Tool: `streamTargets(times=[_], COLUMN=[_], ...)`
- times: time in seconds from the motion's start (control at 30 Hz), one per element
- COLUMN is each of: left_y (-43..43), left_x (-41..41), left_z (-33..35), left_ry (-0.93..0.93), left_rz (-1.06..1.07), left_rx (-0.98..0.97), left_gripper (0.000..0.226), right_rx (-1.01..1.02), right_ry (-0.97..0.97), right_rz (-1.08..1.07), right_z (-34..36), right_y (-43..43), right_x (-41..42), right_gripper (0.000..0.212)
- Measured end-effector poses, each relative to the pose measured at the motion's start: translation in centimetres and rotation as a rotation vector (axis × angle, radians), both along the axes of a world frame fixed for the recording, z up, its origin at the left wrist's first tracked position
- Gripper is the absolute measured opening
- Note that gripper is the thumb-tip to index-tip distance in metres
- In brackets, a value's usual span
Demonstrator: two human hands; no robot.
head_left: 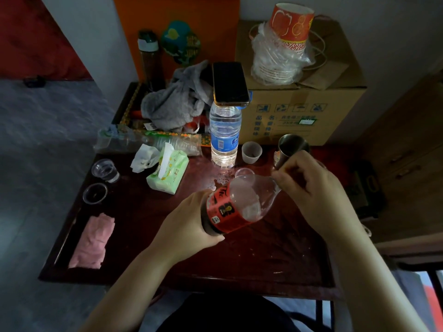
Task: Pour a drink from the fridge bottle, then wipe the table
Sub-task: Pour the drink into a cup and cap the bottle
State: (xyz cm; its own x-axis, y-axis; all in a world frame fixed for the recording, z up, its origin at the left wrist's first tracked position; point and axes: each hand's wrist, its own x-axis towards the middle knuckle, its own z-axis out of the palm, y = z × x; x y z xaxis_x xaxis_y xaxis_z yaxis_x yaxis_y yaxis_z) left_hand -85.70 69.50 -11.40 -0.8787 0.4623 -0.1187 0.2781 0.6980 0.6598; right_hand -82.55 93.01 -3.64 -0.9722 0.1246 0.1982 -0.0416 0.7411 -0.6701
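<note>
1. Table (239, 259): dark red top, scuffed, with a wet patch near the middle.
2. Pink cloth (92, 240): folded flat at the near left corner, well apart from both hands. Likely the wiper for later.
3. Left hand (189, 224): wrapped firmly round the base end of the fridge bottle (242, 204).
4. Fridge bottle: red label, carried above the table's middle and tilted. Its long axis runs from the base at lower left to the neck at upper right. Dark liquid sits at the base end.
5. Right hand (309, 188): fingers curled round the neck end. The cap is hidden beneath them, so on or off cannot be told. This hand works the neck while the left braces.
6. Clear cup (244, 172): upright, just behind the bottle's shoulder, the nearest vessel to the neck.
7. Steel cup (291, 147): just beyond the right hand's knuckles.
8. Water bottle (224, 137): upright behind the clear cup, with a phone (230, 83) lying on its top.
</note>
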Motion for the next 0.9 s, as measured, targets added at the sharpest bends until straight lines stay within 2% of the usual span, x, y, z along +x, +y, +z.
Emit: streamTargets(times=[0.1, 0.17, 0.3, 0.4, 0.5, 0.6, 0.7, 0.9], left_y=[-0.1, -0.2, -0.3, -0.4, -0.6, -0.8, -1.0, -1.4], left_x=[0.1, 0.0, -0.1, -0.1, -0.1, -0.2, -0.4, -0.9], left_z=[0.3, 0.4, 0.5, 0.3, 0.0, -0.2, -0.3, -0.3], left_ry=[0.004, 0.014, 0.023, 0.034, 0.050, 0.054, 0.059, 0.044], left_rz=[0.001, 0.013, 0.025, 0.025, 0.028, 0.032, 0.032, 0.043], left_rx=[0.005, 0.003, 0.002, -0.014, -0.028, -0.036, -0.049, -0.042], left_gripper=[0.072, 0.071, 0.069, 0.070, 0.073, 0.075, 0.074, 0.069], right_rx=[-0.159, -0.210, -0.192, -0.050, -0.023, -0.019, -0.111, -0.136], right_ry=[-0.005, -0.034, -0.105, -0.096, -0.111, -0.137, -0.147, -0.116], right_rz=[0.127, 0.177, 0.119, -0.059, -0.116, -0.030, 0.085, 0.200], right_z=[0.2, 0.3, 0.8, 1.0, 0.9, 1.1, 1.0, 0.7], right_y=[0.6, 1.0, 1.1, 0.5, 0.2, 0.5, 0.9, 1.7], right_x=[0.1, 0.1, -0.1, -0.1, -0.3, -0.4, -0.5, -0.7], right_gripper=[0.026, 0.020, 0.016, 0.024, 0.026, 0.021, 0.015, 0.038])
